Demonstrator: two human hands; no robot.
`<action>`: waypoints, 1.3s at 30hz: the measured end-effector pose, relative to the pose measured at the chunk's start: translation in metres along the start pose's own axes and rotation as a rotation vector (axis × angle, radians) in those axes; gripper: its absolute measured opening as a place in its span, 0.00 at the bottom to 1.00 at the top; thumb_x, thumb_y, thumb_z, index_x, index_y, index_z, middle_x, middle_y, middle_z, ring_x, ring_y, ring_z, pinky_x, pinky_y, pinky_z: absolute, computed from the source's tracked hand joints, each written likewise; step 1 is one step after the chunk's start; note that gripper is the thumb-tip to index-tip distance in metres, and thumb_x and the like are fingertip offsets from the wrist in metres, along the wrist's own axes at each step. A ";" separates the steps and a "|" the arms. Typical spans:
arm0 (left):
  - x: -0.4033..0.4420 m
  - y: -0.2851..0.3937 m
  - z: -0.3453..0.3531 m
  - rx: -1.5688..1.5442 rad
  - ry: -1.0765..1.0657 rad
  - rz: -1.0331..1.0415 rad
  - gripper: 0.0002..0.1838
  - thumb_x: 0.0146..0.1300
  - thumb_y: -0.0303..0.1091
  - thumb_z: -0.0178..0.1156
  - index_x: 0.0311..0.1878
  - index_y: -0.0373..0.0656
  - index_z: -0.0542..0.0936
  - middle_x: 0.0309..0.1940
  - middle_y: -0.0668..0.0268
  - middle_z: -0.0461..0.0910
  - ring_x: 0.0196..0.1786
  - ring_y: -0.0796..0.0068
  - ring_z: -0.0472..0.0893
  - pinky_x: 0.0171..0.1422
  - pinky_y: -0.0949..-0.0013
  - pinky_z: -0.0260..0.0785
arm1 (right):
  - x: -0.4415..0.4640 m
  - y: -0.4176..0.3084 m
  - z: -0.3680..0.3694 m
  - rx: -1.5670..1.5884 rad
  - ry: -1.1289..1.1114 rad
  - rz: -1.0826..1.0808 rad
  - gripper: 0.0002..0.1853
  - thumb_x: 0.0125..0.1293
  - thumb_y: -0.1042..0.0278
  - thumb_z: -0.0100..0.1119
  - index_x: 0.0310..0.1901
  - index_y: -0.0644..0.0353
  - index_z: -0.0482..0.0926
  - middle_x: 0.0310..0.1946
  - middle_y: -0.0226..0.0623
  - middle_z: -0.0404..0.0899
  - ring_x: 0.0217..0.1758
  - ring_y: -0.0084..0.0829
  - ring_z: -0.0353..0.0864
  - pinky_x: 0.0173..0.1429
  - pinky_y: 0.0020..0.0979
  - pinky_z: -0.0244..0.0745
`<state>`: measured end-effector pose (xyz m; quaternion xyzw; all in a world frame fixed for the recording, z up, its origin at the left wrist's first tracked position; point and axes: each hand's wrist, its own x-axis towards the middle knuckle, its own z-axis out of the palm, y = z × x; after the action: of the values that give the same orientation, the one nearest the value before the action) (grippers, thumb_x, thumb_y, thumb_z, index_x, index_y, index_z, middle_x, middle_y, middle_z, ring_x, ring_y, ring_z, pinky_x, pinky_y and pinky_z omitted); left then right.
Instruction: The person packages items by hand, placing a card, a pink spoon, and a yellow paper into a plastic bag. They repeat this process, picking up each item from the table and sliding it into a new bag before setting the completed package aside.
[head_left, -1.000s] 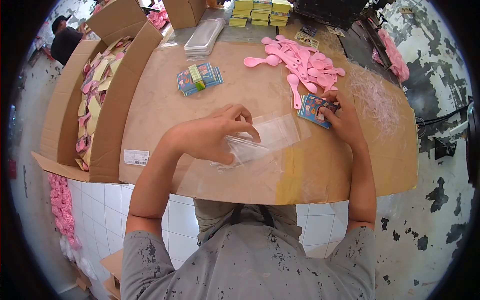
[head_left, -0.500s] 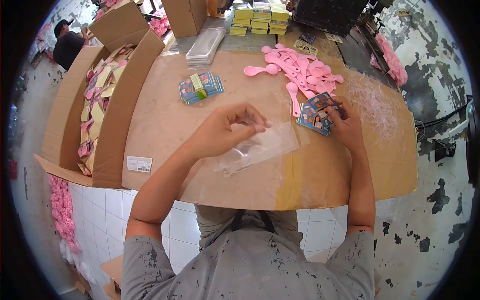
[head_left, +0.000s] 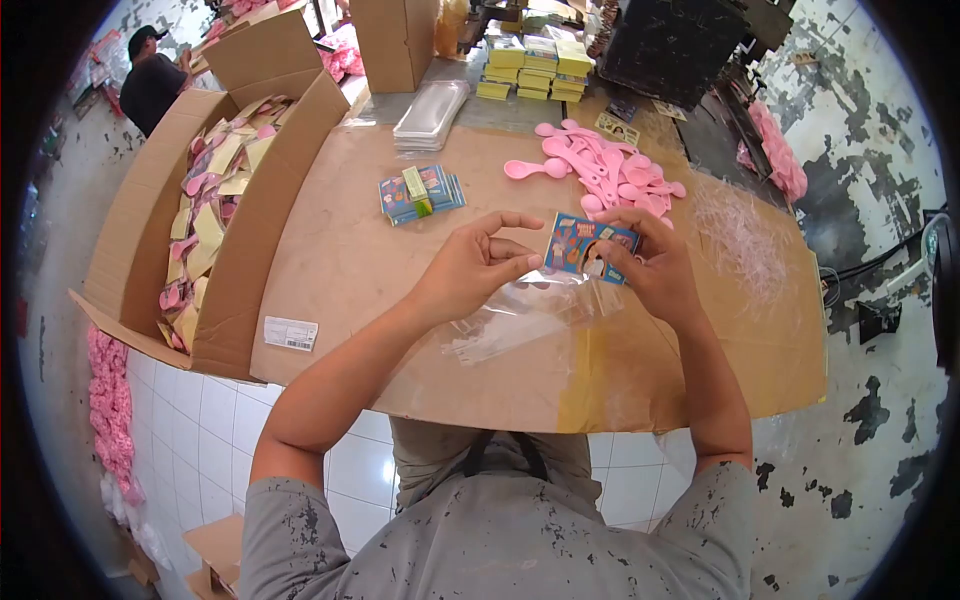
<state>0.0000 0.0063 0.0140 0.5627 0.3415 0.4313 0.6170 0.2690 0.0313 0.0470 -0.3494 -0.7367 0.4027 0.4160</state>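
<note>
My right hand [head_left: 655, 262] grips a blue printed card [head_left: 590, 247] above the cardboard-covered table. Its thumb lies on the card's face. My left hand [head_left: 478, 262] is just left of the card, thumb and fingers pinched near a clear plastic bag [head_left: 548, 282] that hangs below the fingertips. More clear bags [head_left: 490, 335] lie flat on the cardboard under the hands. Behind the card is a heap of pink spoons [head_left: 610, 165]. A banded stack of blue cards [head_left: 420, 193] rests farther left.
An open carton [head_left: 235, 290] filled with cards and pink spoons stands at the left. Clear cases [head_left: 430, 115] and yellow-edged card stacks [head_left: 535, 65] sit at the back. Plastic shreds [head_left: 745, 235] lie right. Another person [head_left: 150, 85] is at the far left.
My right hand has lifted a card and brought it left, toward my left hand. My left hand has risen from the flat bags with a clear bag at its fingertips. The whole view has shifted slightly.
</note>
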 end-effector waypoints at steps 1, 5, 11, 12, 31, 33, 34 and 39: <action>0.000 0.001 0.000 0.006 -0.006 0.006 0.24 0.75 0.24 0.63 0.71 0.35 0.70 0.45 0.56 0.90 0.50 0.76 0.88 0.56 0.71 0.80 | 0.000 0.002 0.003 -0.001 -0.008 -0.015 0.16 0.73 0.72 0.68 0.60 0.62 0.82 0.43 0.28 0.83 0.45 0.17 0.81 0.48 0.24 0.77; -0.003 0.000 0.004 0.056 -0.037 0.008 0.25 0.76 0.24 0.63 0.72 0.36 0.70 0.47 0.55 0.90 0.50 0.77 0.88 0.58 0.72 0.78 | 0.003 0.012 -0.003 -0.343 -0.149 -0.231 0.16 0.73 0.75 0.66 0.61 0.63 0.83 0.44 0.28 0.84 0.45 0.18 0.82 0.50 0.23 0.78; -0.007 -0.006 0.016 0.152 -0.057 0.023 0.27 0.76 0.25 0.63 0.74 0.38 0.68 0.46 0.57 0.90 0.50 0.78 0.87 0.55 0.72 0.79 | -0.010 0.010 0.035 0.192 -0.018 0.057 0.19 0.72 0.75 0.67 0.63 0.64 0.79 0.45 0.34 0.86 0.46 0.21 0.84 0.52 0.27 0.79; -0.007 -0.006 0.017 0.181 -0.048 0.020 0.27 0.76 0.25 0.63 0.74 0.38 0.68 0.46 0.58 0.89 0.50 0.79 0.86 0.54 0.73 0.79 | -0.010 0.013 0.036 0.229 0.041 0.055 0.20 0.72 0.74 0.68 0.63 0.64 0.79 0.45 0.34 0.86 0.46 0.21 0.85 0.51 0.26 0.79; -0.006 -0.009 0.012 0.232 -0.014 -0.023 0.24 0.77 0.25 0.62 0.72 0.38 0.71 0.42 0.66 0.88 0.45 0.86 0.83 0.46 0.78 0.76 | -0.003 0.033 0.007 -0.286 -0.021 -0.106 0.14 0.68 0.65 0.70 0.51 0.62 0.85 0.41 0.35 0.82 0.48 0.33 0.81 0.54 0.34 0.77; -0.005 -0.002 0.009 0.204 0.016 -0.025 0.23 0.77 0.26 0.62 0.72 0.38 0.71 0.42 0.66 0.87 0.44 0.86 0.83 0.45 0.77 0.76 | 0.001 0.039 -0.004 -0.469 0.063 -0.073 0.14 0.67 0.63 0.69 0.50 0.61 0.85 0.43 0.38 0.83 0.49 0.38 0.81 0.55 0.37 0.76; -0.005 -0.002 0.008 0.190 0.031 -0.017 0.23 0.77 0.26 0.62 0.72 0.38 0.71 0.42 0.66 0.87 0.44 0.87 0.83 0.45 0.78 0.76 | 0.003 0.037 -0.009 -0.623 0.057 -0.090 0.14 0.66 0.63 0.69 0.49 0.61 0.85 0.45 0.38 0.83 0.50 0.39 0.81 0.56 0.38 0.76; -0.004 0.000 0.006 0.142 0.051 -0.019 0.22 0.77 0.28 0.62 0.71 0.38 0.72 0.42 0.67 0.86 0.41 0.87 0.83 0.42 0.79 0.76 | 0.005 0.034 0.006 -1.016 0.043 -0.209 0.14 0.64 0.63 0.69 0.49 0.58 0.85 0.45 0.39 0.83 0.52 0.42 0.79 0.59 0.44 0.74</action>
<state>0.0040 0.0003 0.0146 0.5906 0.3923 0.4143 0.5707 0.2676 0.0488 0.0170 -0.4400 -0.8614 -0.0567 0.2473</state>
